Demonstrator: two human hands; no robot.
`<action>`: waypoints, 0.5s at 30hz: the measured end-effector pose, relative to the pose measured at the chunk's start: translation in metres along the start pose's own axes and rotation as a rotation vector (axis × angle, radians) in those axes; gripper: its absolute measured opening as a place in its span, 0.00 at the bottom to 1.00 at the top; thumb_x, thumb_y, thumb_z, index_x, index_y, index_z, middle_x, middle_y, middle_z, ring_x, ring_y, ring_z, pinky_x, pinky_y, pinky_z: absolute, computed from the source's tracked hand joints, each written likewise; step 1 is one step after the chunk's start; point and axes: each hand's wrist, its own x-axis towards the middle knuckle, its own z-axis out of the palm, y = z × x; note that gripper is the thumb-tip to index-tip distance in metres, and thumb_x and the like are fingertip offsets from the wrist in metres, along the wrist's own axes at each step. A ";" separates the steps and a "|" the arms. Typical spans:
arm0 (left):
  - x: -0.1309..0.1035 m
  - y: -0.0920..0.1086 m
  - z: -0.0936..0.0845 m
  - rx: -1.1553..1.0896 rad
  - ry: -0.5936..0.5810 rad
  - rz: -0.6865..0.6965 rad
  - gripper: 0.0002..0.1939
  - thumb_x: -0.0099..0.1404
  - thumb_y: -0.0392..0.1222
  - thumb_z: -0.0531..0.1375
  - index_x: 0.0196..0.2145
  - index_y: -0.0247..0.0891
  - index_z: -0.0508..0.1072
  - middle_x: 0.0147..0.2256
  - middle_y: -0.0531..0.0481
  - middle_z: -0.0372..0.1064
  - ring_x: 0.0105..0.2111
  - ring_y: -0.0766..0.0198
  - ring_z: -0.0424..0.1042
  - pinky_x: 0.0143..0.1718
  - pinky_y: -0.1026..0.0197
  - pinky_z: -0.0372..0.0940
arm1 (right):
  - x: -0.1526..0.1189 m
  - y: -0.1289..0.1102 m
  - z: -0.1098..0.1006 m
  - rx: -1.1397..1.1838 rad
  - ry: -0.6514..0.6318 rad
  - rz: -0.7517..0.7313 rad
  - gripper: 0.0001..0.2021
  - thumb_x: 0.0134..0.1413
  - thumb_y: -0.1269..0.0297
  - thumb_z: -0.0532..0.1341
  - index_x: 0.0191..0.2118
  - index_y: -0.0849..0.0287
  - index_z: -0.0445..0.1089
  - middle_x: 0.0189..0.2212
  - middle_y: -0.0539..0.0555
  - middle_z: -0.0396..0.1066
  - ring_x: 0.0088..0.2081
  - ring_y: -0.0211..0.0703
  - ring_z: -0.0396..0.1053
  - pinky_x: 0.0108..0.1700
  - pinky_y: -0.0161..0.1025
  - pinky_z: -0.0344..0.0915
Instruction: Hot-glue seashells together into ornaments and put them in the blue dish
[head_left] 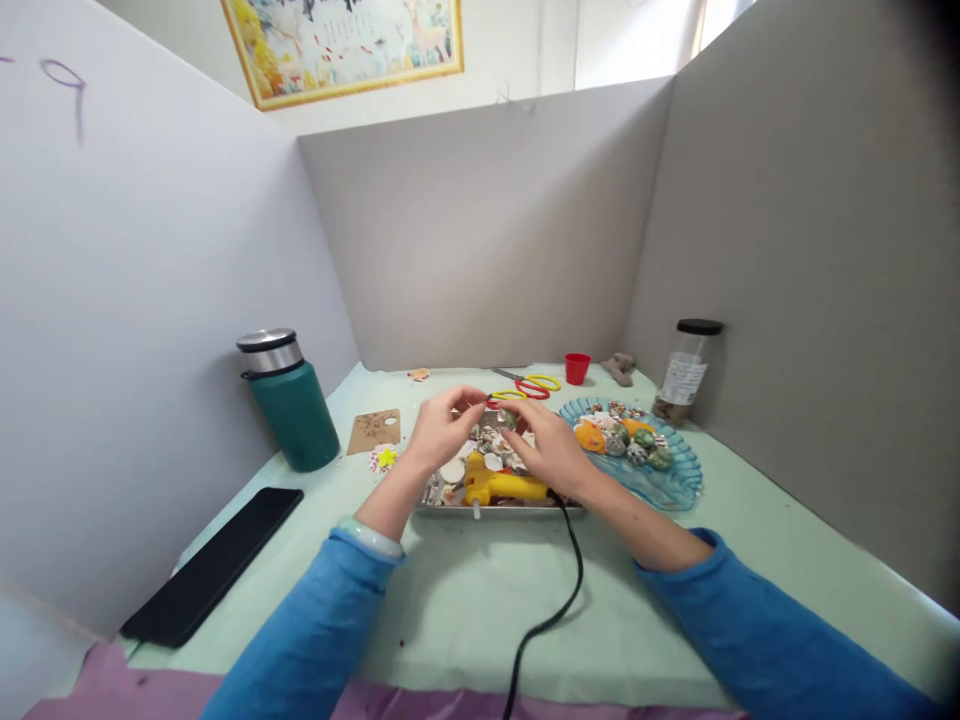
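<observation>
My left hand (448, 428) is closed in a pinch above the tray, its thumb and forefinger tips meeting; whatever they hold is too small to name. Opposite it, my right hand (553, 445) curls its thumb and fingers around a small greenish shell (508, 419), partly hidden. Both hands hover over a shallow metal tray (495, 512) filled with shell pieces and small bits. Across the tray's near side lies a yellow glue gun (501, 485), its pale nozzle pointing towards me over the rim. Neither hand touches it.
A blue scalloped plate (686, 490) with shells stands right of the tray. Scissors (532, 383), a red cup (577, 369), a jar (684, 375), a green bottle (292, 405), a brown card (373, 431) and a black phone-like slab (217, 565) surround it. A black cord (559, 610) trails towards me.
</observation>
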 end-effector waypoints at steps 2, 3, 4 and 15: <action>0.012 0.006 -0.004 0.078 -0.011 0.033 0.11 0.59 0.44 0.59 0.36 0.36 0.73 0.32 0.49 0.72 0.30 0.65 0.70 0.31 0.64 0.64 | 0.004 0.003 -0.002 0.011 -0.002 0.052 0.17 0.56 0.66 0.58 0.52 0.59 0.66 0.44 0.57 0.71 0.35 0.42 0.69 0.43 0.42 0.65; 0.016 0.007 -0.006 0.110 -0.009 0.024 0.10 0.59 0.45 0.59 0.35 0.36 0.73 0.30 0.50 0.72 0.29 0.66 0.69 0.31 0.65 0.63 | 0.005 0.005 -0.004 0.020 0.002 0.074 0.17 0.57 0.65 0.58 0.51 0.60 0.66 0.43 0.57 0.71 0.34 0.42 0.69 0.42 0.42 0.65; 0.018 0.007 -0.008 0.135 0.005 0.009 0.11 0.59 0.47 0.58 0.34 0.36 0.72 0.29 0.50 0.72 0.28 0.66 0.69 0.30 0.65 0.62 | 0.005 0.007 -0.005 0.031 0.005 0.090 0.16 0.57 0.64 0.57 0.51 0.60 0.66 0.42 0.57 0.70 0.34 0.41 0.68 0.42 0.41 0.65; -0.017 -0.051 -0.045 0.194 0.031 -0.285 0.15 0.62 0.52 0.56 0.26 0.37 0.67 0.22 0.54 0.65 0.23 0.67 0.64 0.25 0.66 0.57 | -0.002 0.016 -0.022 -0.022 -0.067 0.191 0.15 0.59 0.62 0.57 0.51 0.58 0.66 0.36 0.55 0.71 0.32 0.40 0.69 0.38 0.38 0.67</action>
